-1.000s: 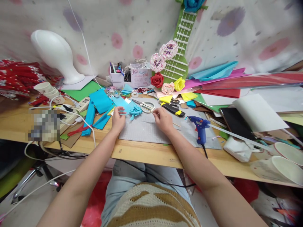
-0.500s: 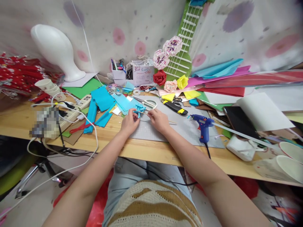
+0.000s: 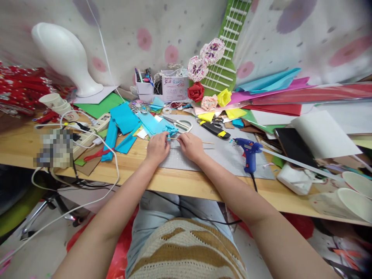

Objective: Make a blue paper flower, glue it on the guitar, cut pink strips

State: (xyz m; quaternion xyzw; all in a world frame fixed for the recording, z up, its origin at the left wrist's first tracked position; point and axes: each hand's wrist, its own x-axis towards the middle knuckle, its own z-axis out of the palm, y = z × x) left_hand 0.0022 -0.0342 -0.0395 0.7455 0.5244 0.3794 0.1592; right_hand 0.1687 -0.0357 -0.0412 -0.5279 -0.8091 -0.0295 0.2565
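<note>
Over the grey cutting mat (image 3: 186,161) my two hands work close together. My left hand (image 3: 157,148) is closed at the blue crepe-paper flower (image 3: 171,130), whose ruffled petals show past the fingertips. A thin wooden stick (image 3: 207,143) runs from the flower through the fingers of my right hand (image 3: 190,146), which pinches it. The stick's free end sticks out to the right of that hand. Just behind the flower lie scissors (image 3: 185,126) with pale handles and folded light-blue paper (image 3: 151,123).
A blue glue gun (image 3: 249,153) stands right of my hands, and a yellow-black utility knife (image 3: 214,130) lies behind them. On the left are a power strip (image 3: 91,133) with cords and blue paper strips (image 3: 124,118). A green paper guitar (image 3: 225,73) with flowers leans at the back.
My left hand has turned, so its back now covers more of its fingers. My right hand has shifted slightly left along the stick. The view has tilted a little.
</note>
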